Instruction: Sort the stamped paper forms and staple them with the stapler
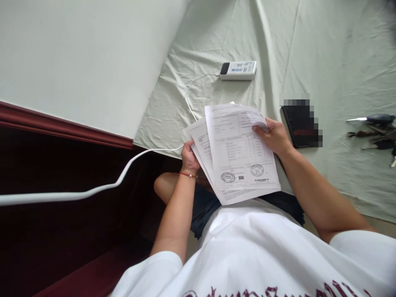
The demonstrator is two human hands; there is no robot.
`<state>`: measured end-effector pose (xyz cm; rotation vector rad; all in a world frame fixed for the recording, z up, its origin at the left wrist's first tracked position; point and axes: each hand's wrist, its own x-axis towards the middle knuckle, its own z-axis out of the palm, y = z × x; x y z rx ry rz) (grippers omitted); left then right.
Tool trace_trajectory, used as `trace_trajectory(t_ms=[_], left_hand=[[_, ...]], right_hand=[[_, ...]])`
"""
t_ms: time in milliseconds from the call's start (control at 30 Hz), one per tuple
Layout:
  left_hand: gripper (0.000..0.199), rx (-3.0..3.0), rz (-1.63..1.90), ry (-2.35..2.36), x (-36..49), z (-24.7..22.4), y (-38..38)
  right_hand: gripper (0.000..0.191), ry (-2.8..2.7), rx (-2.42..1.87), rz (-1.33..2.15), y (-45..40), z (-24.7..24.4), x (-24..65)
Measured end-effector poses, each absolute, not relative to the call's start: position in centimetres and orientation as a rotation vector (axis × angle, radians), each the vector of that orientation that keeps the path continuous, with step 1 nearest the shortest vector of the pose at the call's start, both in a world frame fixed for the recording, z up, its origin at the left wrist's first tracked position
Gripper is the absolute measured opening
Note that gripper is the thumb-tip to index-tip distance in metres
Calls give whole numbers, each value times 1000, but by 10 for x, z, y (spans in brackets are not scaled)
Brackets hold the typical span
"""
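Hands pinch thin, fanned printed sheets [241, 152] above the lap, the left [189, 157] at one edge, the right [275, 135] opposite. Pixelation obscures a dark, flat object [300, 123] on wrinkled cloth [334, 74].

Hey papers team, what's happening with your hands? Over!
Left hand: gripping fanned white printed sheets. Right hand: pinching their right edge. Thin white cable: runs toward sheets, lower stretch hidden. Over.

White short-sleeved shirt [247, 247], maroon lettering.
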<state>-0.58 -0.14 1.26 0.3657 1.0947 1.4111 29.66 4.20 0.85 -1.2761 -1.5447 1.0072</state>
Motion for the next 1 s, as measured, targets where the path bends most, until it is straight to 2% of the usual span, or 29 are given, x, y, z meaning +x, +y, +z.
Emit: trace_trajectory(t_ms=[400, 567, 733, 1000], left_hand=[[25, 458, 1417, 1115, -6, 9, -5], [31, 623, 1440, 1146, 1, 9, -9], [23, 580, 1439, 1147, 4, 11, -7], [41, 541, 1526, 1127, -1, 8, -6]], right_hand=[[19, -1522, -1253, 1032, 44, 6, 298], [21, -1516, -1252, 1031, 43, 8, 297], [24, -1508, -1257, 1046, 42, 7, 295], [27, -1492, -1307, 905, 43, 9, 302]])
